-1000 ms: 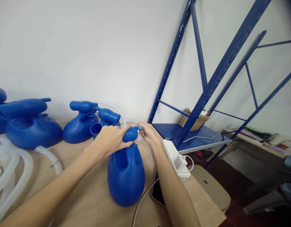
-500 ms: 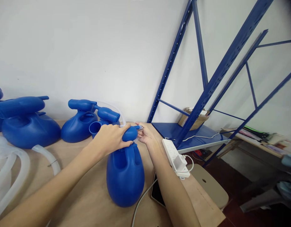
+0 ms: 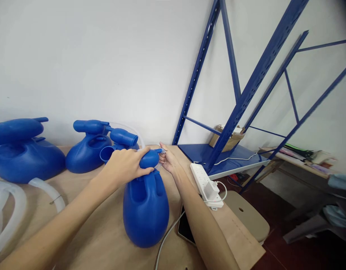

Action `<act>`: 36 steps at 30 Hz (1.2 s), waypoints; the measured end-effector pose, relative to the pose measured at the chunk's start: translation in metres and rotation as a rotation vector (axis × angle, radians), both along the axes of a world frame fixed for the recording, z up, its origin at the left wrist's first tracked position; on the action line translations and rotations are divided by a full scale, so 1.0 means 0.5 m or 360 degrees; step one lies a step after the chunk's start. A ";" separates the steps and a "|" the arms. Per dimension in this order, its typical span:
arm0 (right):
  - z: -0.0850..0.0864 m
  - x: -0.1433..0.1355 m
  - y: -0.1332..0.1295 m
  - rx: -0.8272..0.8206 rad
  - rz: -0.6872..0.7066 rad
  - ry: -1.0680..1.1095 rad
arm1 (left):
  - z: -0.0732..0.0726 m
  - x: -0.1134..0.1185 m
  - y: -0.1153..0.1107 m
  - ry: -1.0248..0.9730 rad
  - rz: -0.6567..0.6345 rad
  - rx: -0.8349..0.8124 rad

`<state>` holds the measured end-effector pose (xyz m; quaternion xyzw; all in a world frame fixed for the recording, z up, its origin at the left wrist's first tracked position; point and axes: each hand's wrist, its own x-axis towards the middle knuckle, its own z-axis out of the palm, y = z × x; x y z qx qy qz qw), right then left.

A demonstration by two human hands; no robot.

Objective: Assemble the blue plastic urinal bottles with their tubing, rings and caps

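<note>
A blue plastic bottle (image 3: 146, 213) stands on the brown table in front of me. My left hand (image 3: 129, 164) is wrapped over the blue rounded neck piece (image 3: 149, 159) at its top, thumb on the near side. My right hand (image 3: 167, 159) is just right of that piece, its fingers closed around the clear tube end (image 3: 162, 150) at the thin blue spout. Part of the right fingers is hidden behind the spout. Behind my left hand lies another blue bottle with an open round mouth (image 3: 107, 153), and a clear tube arches behind it.
More blue bottles (image 3: 87, 153) stand along the wall at the left. Coiled translucent hoses (image 3: 14, 210) lie at the left front. Right of my right arm are a white power strip (image 3: 202, 178), a dark phone (image 3: 185, 228), a stool (image 3: 243, 213) and a blue metal rack (image 3: 232, 161).
The view has shifted slightly, so the things appear a little further left. Both hands keep the same hold on the neck piece and the tube end.
</note>
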<state>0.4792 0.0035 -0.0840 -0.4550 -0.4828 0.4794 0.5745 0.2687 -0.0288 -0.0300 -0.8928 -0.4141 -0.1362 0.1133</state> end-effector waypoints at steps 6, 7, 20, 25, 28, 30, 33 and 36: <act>0.048 0.042 -0.039 0.0285 -0.0056 -0.0434 | -0.004 -0.002 0.002 -0.0014 -0.0001 -0.0011; 0.059 0.045 -0.047 0.0340 -0.0066 -0.0509 | -0.004 -0.001 0.002 -0.0014 0.0002 -0.0006; 0.028 -0.007 -0.023 0.0593 -0.0265 -0.0933 | -0.005 -0.002 0.002 -0.0052 -0.0031 -0.0020; 0.018 -0.010 -0.017 0.0512 -0.0179 -0.0773 | -0.006 -0.002 0.002 -0.0042 -0.0023 -0.0007; 0.033 0.006 -0.026 0.0489 -0.0104 -0.0823 | -0.007 -0.002 0.001 -0.0052 -0.0030 0.0007; 0.044 0.025 -0.034 0.0468 -0.0063 -0.0879 | -0.007 -0.002 0.002 -0.0064 -0.0044 0.0007; 0.045 0.051 -0.037 0.0411 -0.0066 -0.0924 | -0.005 -0.002 0.002 -0.0059 -0.0054 0.0000; 0.031 0.052 -0.028 0.0349 -0.0032 -0.0935 | 0.001 -0.002 -0.008 -0.0043 -0.0111 -0.0009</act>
